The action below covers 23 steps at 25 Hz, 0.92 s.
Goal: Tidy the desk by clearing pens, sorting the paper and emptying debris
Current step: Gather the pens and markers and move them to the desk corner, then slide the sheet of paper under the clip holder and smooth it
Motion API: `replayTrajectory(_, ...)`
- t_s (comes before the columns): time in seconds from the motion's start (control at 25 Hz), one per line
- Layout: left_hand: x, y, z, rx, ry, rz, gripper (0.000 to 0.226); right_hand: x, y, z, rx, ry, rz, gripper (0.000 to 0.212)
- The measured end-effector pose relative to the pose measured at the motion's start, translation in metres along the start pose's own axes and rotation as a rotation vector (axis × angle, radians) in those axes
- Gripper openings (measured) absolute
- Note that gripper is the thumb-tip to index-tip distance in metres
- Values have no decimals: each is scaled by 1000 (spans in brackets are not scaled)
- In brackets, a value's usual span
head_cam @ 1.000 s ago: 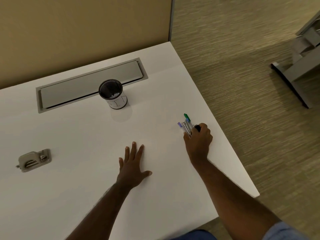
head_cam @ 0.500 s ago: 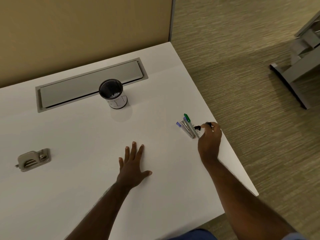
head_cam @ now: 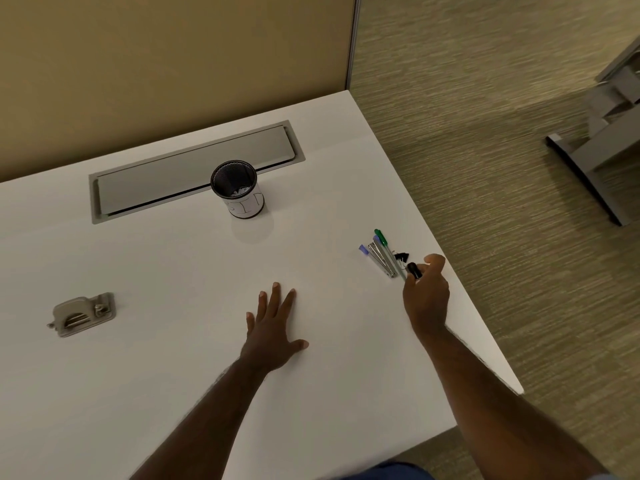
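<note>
We pinch a black pen (head_cam: 414, 270) in our right hand (head_cam: 426, 295) just beside the pens (head_cam: 382, 252) to gather them, left hand (head_cam: 273, 327) flat, bracing on the tabletop (head_cam: 173, 341).

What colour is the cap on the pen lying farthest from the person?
Green, seen in the head view.

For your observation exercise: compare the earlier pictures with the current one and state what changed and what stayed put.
The right hand slid off the pen bundle toward the desk edge and now pinches a black pen. The left hand stayed flat on the desk; the mesh pen cup did not move.
</note>
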<state>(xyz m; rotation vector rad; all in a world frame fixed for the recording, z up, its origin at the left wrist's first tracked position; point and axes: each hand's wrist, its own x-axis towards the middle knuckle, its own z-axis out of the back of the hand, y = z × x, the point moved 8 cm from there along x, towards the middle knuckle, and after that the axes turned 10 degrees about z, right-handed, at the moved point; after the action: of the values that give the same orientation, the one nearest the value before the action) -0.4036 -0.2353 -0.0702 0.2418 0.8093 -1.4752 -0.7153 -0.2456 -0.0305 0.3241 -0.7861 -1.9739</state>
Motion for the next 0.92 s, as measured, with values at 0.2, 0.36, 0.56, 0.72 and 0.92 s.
replayTrajectory(0.2,-8,5,9,-99,20,-61,97,-8,16,19,-109,-79,70,40)
replayTrajectory(0.36,-35,39,34,-141,-142,-119,90,-31,67,5,-188,-26,341,39)
replayTrajectory(0.56,-80,116,58,-105,-283,-43,85,-97,147,-69,-129,252,672,42)
replayTrajectory(0.72,-128,188,77,-128,-402,27,79,-175,215,-120,-98,428,864,49)
replayTrajectory(0.92,-189,320,86,-179,-488,186,77,-279,292,-184,-79,571,966,53)
